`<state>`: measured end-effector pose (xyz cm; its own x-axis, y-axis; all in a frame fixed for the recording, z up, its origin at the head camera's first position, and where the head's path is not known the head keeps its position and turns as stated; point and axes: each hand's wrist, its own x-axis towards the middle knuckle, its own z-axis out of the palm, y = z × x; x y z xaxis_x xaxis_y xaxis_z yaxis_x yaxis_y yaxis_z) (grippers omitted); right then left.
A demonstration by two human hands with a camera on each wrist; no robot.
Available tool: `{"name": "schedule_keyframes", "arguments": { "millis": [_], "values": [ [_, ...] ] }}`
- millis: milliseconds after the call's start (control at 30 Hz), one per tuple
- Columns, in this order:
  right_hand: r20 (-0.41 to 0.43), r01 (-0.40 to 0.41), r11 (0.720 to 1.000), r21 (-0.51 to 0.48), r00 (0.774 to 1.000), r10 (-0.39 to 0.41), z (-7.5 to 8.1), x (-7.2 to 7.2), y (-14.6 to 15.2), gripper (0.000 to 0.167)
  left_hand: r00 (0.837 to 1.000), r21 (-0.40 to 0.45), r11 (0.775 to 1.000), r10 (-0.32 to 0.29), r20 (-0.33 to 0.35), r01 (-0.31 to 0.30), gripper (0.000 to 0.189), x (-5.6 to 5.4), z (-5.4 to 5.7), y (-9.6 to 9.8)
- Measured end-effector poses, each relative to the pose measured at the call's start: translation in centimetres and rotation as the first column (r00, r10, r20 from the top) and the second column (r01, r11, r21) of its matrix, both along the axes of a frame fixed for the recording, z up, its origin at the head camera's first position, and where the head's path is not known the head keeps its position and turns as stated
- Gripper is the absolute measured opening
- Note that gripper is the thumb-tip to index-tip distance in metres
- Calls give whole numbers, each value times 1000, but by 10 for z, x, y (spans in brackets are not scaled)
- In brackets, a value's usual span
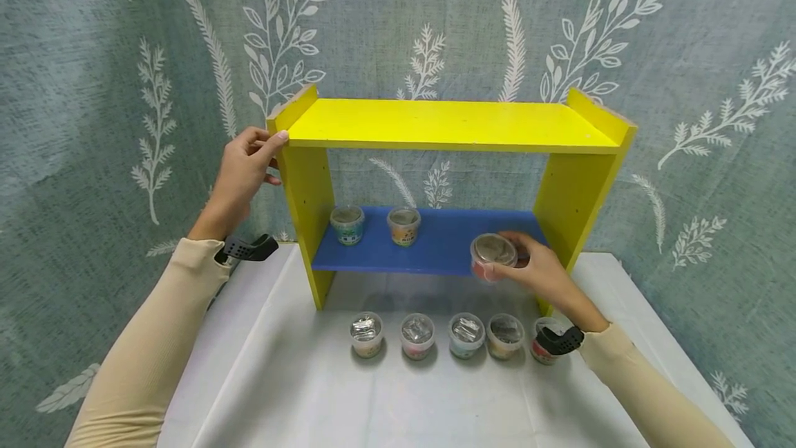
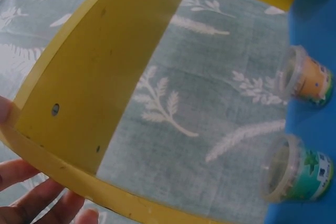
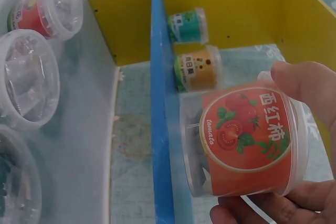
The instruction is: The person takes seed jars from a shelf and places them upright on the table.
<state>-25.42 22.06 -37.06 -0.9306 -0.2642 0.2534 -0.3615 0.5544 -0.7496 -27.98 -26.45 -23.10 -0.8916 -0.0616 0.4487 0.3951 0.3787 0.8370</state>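
In the head view my right hand (image 1: 537,265) holds a clear lidded plastic tub (image 1: 493,249) at the front edge of the blue shelf board (image 1: 441,234), near its right end. The right wrist view shows the tub's red tomato label (image 3: 247,140), with the thumb at the lid and fingers beneath. My left hand (image 1: 242,168) grips the upper left corner of the yellow shelf unit (image 1: 435,123), thumb on the front edge and fingers round the outer side. On the blue board stand a green-labelled tub (image 1: 348,230) and an orange-labelled tub (image 1: 404,232).
Several lidded tubs stand in a row on the white table (image 1: 373,406) before the unit, among them a left one (image 1: 367,337), a middle one (image 1: 466,337) and a red-labelled one (image 1: 545,355) partly behind my right wrist. A leaf-patterned curtain (image 1: 460,19) hangs behind.
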Motion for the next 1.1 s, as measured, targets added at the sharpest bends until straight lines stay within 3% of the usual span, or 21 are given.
{"name": "schedule_keyframes", "arguments": {
  "millis": [600, 1100],
  "values": [
    [55, -25, 1000, -2, 998, 25, -23, 26, 9, 75, 1000, 12, 1000, -5, -3, 5, 45, -1, 0, 1],
    [149, -83, 991, -103, 984, 98, -41, 47, 19, 70, 1000, -10, 1000, -8, 0, 8, 47, 0, 0, 0]
  ]
}}
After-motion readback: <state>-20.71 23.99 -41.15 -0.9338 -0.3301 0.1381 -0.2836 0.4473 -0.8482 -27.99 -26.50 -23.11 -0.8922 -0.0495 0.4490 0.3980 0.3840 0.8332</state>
